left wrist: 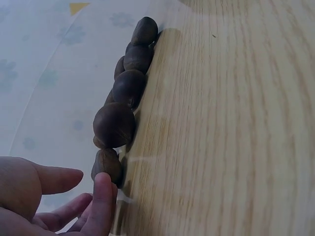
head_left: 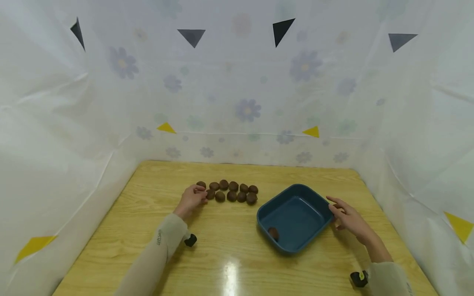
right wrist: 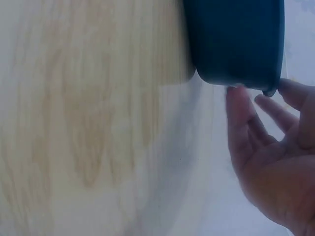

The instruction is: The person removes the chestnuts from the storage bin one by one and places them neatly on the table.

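Two rows of brown chestnuts lie on the wooden table. At the left end of these rows is my left hand, its fingertips close around the end chestnuts. In the left wrist view one fingertip overlaps the nearest chestnut, while the thumb stands apart from it. A blue rectangular dish sits to the right, with one chestnut in its near-left corner. My right hand touches the dish's right end, fingers fairly straight; the right wrist view shows fingertips against the outer wall and the thumb by the rim.
The table is bounded at the back and sides by a pale flowered sheet with black and yellow triangles on it. A small black device hangs at the left cuff and another at the right.
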The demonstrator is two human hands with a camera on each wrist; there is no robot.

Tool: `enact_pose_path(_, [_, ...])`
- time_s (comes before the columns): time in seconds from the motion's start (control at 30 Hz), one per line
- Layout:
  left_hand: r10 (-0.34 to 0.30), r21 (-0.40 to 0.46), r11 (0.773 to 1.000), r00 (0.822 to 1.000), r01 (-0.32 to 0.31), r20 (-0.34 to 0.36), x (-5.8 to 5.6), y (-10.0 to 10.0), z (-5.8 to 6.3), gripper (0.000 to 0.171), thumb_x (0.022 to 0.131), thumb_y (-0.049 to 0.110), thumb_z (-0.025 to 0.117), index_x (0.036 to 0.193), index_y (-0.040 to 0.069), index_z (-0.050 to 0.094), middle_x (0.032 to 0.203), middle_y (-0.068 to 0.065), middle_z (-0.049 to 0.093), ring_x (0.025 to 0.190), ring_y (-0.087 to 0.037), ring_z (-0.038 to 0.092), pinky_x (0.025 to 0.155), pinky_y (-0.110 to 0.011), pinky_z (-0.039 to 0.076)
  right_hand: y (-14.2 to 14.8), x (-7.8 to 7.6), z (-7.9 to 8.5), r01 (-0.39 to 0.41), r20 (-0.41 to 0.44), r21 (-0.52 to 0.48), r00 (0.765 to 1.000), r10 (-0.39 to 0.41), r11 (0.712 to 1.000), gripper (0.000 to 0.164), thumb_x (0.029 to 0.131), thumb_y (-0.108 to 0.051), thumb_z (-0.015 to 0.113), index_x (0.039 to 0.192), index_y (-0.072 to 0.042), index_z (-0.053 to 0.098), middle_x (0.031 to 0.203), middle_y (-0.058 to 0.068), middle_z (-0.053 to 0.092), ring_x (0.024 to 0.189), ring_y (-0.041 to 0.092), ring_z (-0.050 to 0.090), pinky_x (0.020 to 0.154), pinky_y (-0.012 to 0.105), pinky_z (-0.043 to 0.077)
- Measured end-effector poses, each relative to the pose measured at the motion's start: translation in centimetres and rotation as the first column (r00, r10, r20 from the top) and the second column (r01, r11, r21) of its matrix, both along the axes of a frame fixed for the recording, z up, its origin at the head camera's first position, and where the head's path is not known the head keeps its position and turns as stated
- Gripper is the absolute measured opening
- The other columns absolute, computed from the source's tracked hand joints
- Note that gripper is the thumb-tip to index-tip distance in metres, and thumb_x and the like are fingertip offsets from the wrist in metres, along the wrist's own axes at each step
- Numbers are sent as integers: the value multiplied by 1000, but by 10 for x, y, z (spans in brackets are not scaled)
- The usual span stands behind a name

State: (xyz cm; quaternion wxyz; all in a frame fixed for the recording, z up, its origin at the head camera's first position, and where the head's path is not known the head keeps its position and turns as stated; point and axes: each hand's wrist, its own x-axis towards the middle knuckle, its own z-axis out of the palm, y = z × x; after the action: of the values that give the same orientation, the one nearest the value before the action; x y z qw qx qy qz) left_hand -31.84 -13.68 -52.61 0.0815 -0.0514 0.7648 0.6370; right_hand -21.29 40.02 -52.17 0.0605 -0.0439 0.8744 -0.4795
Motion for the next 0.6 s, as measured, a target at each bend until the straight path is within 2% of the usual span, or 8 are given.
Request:
enact_pose_path(0.1, [-3,-7,1000,1000,3,4,2,0,5,35,106,6,57,138,-8,52,123,-22,57,102,-30,70,95,-39,61,2,-3,-2,-12,-68,-50,998,8,999,57,114,-29,41,164,-5,26,147,31,38,85,26,62,65,39,60])
enact_pose_path(0.23, [-7,1,1000,1000,7,9,5,-1,11,37,106,7,57,140,-7,52,123,-21,57,106,-33,69,97,-43,60,1,-6,-1,4,-129,-72,991,-13,997,51,114,-21,44,161,-3,34,141,31,44,82,25,65,63,39,62])
enact_pose_path(0.43, [-12,6,1000,1000,12,6,7,2,15,40,106,8,58,143,-7,50,121,-20,58,110,-39,68,100,-46,59,2,-5,-2,29,-178,-36,983,-35,999,54,111,-25,52,157,0,39,130,30,56,87,17,71,71,39,65])
enact_pose_path(0.6, [-5,4,1000,1000,5,-2,10,7,14,40,106,7,58,143,-6,51,121,-20,57,110,-37,68,101,-45,59,2,-3,-2,30,-181,-59,983,-40,998,54,109,-17,56,156,4,39,121,30,57,86,13,71,75,39,66])
